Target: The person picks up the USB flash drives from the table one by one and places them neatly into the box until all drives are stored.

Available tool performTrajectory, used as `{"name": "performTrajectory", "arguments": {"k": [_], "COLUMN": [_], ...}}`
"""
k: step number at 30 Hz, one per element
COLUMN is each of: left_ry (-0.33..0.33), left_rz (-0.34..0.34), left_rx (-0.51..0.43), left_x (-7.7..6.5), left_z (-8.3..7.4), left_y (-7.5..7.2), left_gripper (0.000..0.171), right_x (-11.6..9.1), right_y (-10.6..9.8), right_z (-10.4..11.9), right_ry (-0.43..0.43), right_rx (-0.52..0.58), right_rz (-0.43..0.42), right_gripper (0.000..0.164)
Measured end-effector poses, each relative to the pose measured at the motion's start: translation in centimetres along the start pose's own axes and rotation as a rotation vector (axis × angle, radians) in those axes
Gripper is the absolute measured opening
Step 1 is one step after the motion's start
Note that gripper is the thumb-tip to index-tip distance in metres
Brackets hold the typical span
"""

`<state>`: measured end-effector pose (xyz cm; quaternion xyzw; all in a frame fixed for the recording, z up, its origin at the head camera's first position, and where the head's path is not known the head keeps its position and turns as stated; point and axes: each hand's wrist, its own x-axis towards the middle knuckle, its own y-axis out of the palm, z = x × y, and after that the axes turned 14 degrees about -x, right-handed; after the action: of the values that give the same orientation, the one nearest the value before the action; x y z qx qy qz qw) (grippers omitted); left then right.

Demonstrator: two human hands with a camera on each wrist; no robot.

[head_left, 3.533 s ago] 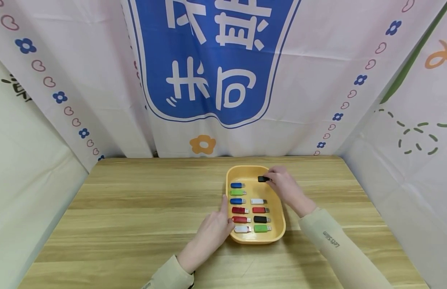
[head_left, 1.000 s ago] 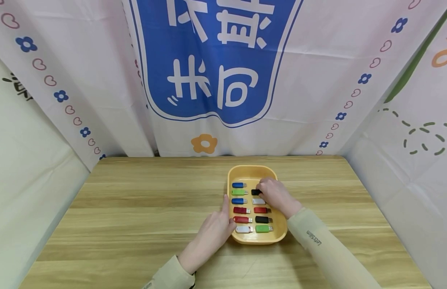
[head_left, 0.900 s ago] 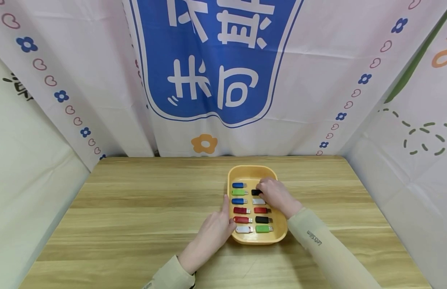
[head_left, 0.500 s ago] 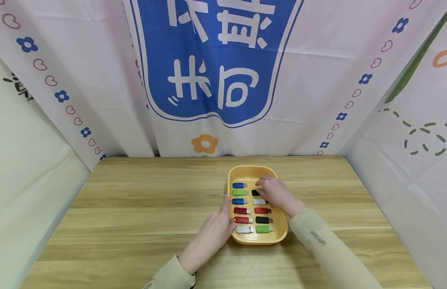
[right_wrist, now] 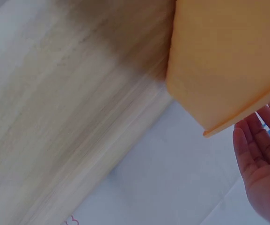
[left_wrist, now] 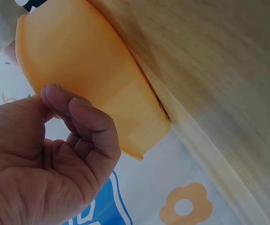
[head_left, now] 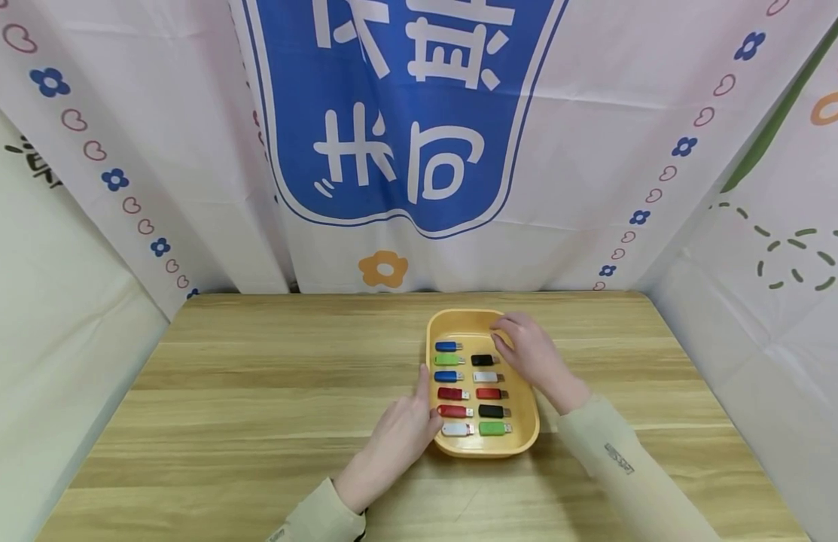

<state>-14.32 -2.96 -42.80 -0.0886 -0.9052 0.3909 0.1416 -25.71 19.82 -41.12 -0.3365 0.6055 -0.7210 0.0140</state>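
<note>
A yellow tray (head_left: 531, 406) holds several USB sticks in two columns. The black stick (head_left: 482, 360) lies at the top of the right column, above a white stick (head_left: 486, 376). My right hand (head_left: 520, 348) hovers over the tray's far right rim with relaxed fingers and holds nothing; the right wrist view shows its open palm (right_wrist: 261, 168) beside the tray's underside (right_wrist: 223, 61). My left hand (head_left: 408, 418) rests on the table against the tray's left rim, one finger along it. In the left wrist view its fingers (left_wrist: 85, 126) are loosely curled next to the tray wall (left_wrist: 92, 79).
The tray stands right of centre on a wooden table (head_left: 256, 391). Patterned cloth walls (head_left: 405, 150) close in the back and both sides. Blue (head_left: 447, 346), green (head_left: 448, 360) and red (head_left: 451, 393) sticks fill the left column.
My right hand carried the black stick from the tray's far end down into the right column, let it go and drew back to the upper right. The left hand stayed put.
</note>
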Motion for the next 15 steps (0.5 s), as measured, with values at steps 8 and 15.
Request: {"name": "performTrajectory", "arguments": {"k": [8, 15], "left_ry": [-0.006, -0.037], "left_rz": [0.003, 0.044], "left_rx": [0.004, -0.031], "left_x": [0.3, 0.7], "left_z": [0.4, 0.5], "left_y": [-0.1, -0.8], "left_gripper": [0.076, 0.074], "right_x": [-1.0, -2.6], "right_y": [-1.5, -3.6], "right_z": [0.8, 0.7], "right_ry": [0.08, 0.18], "right_rx": [0.043, 0.059], "right_rz": [-0.034, -0.05], "right_gripper": [0.021, 0.038]}}
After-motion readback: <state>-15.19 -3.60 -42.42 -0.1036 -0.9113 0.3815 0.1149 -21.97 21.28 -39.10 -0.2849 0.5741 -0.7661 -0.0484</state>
